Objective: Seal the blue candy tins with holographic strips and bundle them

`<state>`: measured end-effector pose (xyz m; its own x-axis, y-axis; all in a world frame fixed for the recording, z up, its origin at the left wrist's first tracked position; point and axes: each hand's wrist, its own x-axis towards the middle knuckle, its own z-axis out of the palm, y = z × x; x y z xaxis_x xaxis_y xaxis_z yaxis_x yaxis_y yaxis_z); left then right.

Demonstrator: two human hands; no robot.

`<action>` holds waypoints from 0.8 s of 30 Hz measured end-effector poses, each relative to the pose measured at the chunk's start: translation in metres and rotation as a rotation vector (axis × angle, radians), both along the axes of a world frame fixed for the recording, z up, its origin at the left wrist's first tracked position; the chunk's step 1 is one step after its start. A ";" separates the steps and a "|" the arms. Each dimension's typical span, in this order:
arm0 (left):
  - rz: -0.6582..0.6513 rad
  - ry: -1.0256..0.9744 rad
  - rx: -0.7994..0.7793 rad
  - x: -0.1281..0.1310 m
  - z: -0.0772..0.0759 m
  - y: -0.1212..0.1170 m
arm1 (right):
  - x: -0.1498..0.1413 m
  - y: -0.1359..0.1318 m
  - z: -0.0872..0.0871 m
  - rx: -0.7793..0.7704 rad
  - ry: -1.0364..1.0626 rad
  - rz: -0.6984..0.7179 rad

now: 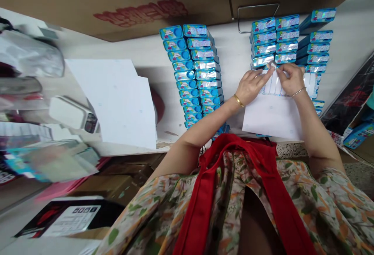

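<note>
My left hand (250, 85), with a gold bracelet at the wrist, stretches its fingers toward a small whitish piece (273, 64) that looks like a sticker, pinched at the fingertips. Close beside it, my right hand (292, 78) has its thumb and forefinger pressed together; whatever lies between them is hidden. Beneath both hands is a white sticker sheet (271, 111), its upper part printed with pale strips. The sheet rests over rows of blue boxes (263, 37) with shiny labels on their ends. The hands cover part of the sheet and the nearest boxes.
Two more columns of blue boxes (194, 65) stand left of my forearm. Farther left lie white sheets (122, 103) and a white phone-like object (70, 111). A large cardboard carton (146, 2) borders the table's far side, and a bent wire (258, 6) stands before it.
</note>
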<state>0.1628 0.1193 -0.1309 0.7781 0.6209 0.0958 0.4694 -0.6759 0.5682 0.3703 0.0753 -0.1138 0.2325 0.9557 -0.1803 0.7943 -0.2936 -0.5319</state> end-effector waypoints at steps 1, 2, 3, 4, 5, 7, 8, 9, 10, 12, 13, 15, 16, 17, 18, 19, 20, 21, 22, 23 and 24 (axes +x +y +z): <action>-0.004 -0.008 0.005 -0.002 0.000 -0.005 | 0.003 -0.001 -0.001 -0.003 -0.017 -0.002; -0.009 -0.015 0.005 -0.004 0.001 -0.011 | 0.006 -0.001 -0.001 -0.007 -0.033 -0.004; -0.011 -0.029 0.000 -0.007 0.003 -0.017 | 0.009 -0.001 -0.001 -0.018 -0.050 -0.006; -0.008 -0.056 -0.010 -0.011 0.006 -0.023 | 0.012 -0.002 0.000 -0.040 -0.071 -0.009; 0.004 -0.098 -0.029 -0.016 0.011 -0.028 | 0.015 -0.002 0.002 -0.067 -0.102 -0.015; 0.078 -0.231 -0.100 -0.031 0.025 -0.037 | 0.015 -0.005 0.009 -0.076 -0.175 -0.036; 0.146 -0.318 -0.152 -0.040 0.033 -0.039 | 0.010 -0.008 0.014 -0.036 -0.190 -0.040; 0.229 -0.411 -0.209 -0.049 0.040 -0.041 | 0.002 -0.011 0.019 0.034 -0.168 -0.037; 0.317 -0.499 -0.268 -0.060 0.046 -0.041 | -0.011 -0.016 0.024 0.123 -0.093 -0.030; 0.475 -0.621 -0.374 -0.083 0.052 -0.041 | -0.048 -0.026 0.033 0.265 0.194 -0.005; 0.541 -0.652 -0.419 -0.095 0.052 -0.041 | -0.070 -0.031 0.036 0.281 0.372 -0.002; 0.652 -0.668 -0.491 -0.119 0.046 -0.044 | -0.116 -0.041 0.038 0.201 0.660 -0.015; 0.705 -0.667 -0.521 -0.130 0.041 -0.047 | -0.137 -0.044 0.037 0.138 0.753 -0.045; 0.753 -0.669 -0.546 -0.140 0.036 -0.051 | -0.155 -0.046 0.035 0.080 0.819 -0.078; 0.793 -0.671 -0.569 -0.148 0.031 -0.055 | -0.171 -0.047 0.032 0.040 0.863 -0.116; 0.822 -0.674 -0.592 -0.156 0.026 -0.059 | -0.183 -0.046 0.029 0.018 0.890 -0.148; 0.842 -0.678 -0.613 -0.161 0.021 -0.062 | -0.192 -0.045 0.025 0.013 0.908 -0.171; 0.856 -0.682 -0.628 -0.166 0.017 -0.064 | -0.199 -0.044 0.021 0.018 0.917 -0.186; 0.866 -0.686 -0.637 -0.169 0.014 -0.064 | -0.203 -0.041 0.016 0.026 0.921 -0.196; 0.877 -0.688 -0.637 -0.171 0.011 -0.063 | -0.205 -0.039 0.012 0.030 0.923 -0.204; 0.889 -0.687 -0.627 -0.172 0.008 -0.061 | -0.206 -0.035 0.007 0.028 0.929 -0.208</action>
